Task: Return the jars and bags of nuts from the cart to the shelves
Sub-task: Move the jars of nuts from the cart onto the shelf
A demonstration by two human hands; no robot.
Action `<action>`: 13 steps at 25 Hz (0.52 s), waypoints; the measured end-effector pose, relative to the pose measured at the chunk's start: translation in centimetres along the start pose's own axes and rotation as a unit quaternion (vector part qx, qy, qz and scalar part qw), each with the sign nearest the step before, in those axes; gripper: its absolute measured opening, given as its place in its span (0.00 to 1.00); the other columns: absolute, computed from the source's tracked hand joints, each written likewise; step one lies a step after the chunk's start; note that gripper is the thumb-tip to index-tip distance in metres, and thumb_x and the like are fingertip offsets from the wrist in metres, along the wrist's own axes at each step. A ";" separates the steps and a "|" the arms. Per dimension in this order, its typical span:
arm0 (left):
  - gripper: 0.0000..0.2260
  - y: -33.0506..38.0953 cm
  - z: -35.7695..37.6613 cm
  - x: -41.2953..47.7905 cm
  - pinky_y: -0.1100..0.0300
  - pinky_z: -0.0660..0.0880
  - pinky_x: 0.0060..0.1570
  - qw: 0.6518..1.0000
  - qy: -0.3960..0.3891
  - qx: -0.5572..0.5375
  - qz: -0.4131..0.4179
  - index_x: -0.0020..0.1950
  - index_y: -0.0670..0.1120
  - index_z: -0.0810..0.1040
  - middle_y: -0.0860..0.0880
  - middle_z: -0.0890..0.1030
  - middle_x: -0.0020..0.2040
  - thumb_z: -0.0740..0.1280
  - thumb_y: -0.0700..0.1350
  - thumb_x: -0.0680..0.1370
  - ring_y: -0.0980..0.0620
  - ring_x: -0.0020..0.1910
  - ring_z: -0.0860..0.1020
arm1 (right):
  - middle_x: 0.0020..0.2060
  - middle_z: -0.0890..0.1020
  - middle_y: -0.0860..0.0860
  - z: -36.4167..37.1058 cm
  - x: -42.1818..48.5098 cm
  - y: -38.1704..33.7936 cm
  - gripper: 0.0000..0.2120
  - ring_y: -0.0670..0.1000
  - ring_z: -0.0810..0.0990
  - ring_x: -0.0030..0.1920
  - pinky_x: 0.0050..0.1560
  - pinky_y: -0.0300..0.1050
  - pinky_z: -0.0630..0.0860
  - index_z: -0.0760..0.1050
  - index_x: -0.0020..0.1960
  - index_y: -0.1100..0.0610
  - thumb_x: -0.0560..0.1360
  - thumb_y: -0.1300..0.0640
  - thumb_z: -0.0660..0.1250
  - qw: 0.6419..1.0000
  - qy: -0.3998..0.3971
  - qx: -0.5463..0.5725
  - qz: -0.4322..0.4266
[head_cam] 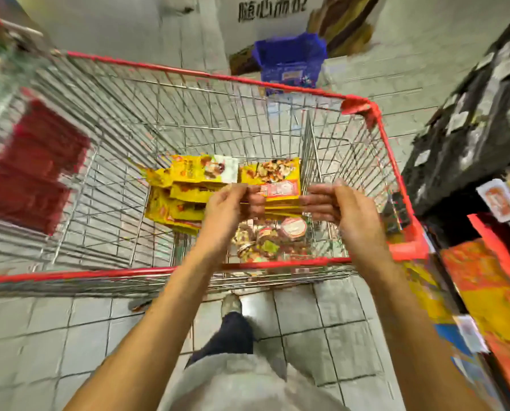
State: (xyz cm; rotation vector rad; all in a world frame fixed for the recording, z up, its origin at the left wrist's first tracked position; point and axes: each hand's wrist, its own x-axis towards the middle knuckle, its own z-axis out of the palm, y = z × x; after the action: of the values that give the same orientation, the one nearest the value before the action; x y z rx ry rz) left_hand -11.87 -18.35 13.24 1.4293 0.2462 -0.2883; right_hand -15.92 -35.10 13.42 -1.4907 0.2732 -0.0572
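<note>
Both hands are in the cart [188, 71] here, and they share 1 load: a bundle of yellow bags [277, 185], printed with mixed nuts, held flat between them. The left hand [227, 209] grips the bundle's left edge, thumb on top and fingers curled beneath; the right hand [345, 212] clamps the right edge, fingers wrapped round it. The bundle sits over the near right part of the wire basket, directly above a cluster of jars [274, 235] with round labelled lids lying on the cart's bottom. Just to the left, a second pile of yellow bags [182, 197] rests on the basket floor, overlapping and slightly fanned. The picture is smeared, so how many bags are in either lot cannot be told. Dark shelves [470, 129] with pale price tags run along the right, orange and yellow packets below them. A blue crate [289, 63] stands on the tiled floor [70, 336] beyond the cart's far rim.
</note>
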 end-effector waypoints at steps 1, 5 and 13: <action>0.13 0.2 -2.2 1.6 0.70 0.72 0.24 0.999 0.028 0.007 -0.014 0.40 0.43 0.77 0.52 0.80 0.25 0.56 0.38 0.81 0.59 0.23 0.76 | 0.32 0.83 0.47 2.6 1.9 1.1 0.18 0.41 0.81 0.32 0.33 0.30 0.75 0.77 0.46 0.59 0.82 0.55 0.51 0.999 -0.026 -0.013 0.025; 0.12 -0.4 -7.9 7.3 0.69 0.69 0.27 0.988 0.038 0.090 -0.121 0.40 0.45 0.74 0.53 0.79 0.23 0.55 0.39 0.80 0.60 0.22 0.75 | 0.37 0.80 0.50 9.2 8.4 7.5 0.14 0.44 0.77 0.34 0.34 0.32 0.73 0.75 0.48 0.58 0.82 0.54 0.53 0.981 -0.073 -0.112 0.142; 0.14 -10.3 -10.9 17.6 0.70 0.64 0.19 0.920 0.011 0.148 -0.364 0.38 0.42 0.72 0.45 0.73 0.33 0.55 0.38 0.81 0.53 0.27 0.71 | 0.60 0.76 0.63 8.0 16.8 19.4 0.10 0.49 0.67 0.48 0.44 0.38 0.62 0.76 0.52 0.58 0.80 0.59 0.56 0.841 -0.047 -0.365 0.395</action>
State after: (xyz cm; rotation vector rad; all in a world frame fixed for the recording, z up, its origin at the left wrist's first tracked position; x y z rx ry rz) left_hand 1.22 -9.54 -3.72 1.5951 0.7835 -0.9506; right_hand -0.44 -29.09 -7.75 -2.0074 0.8855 0.8742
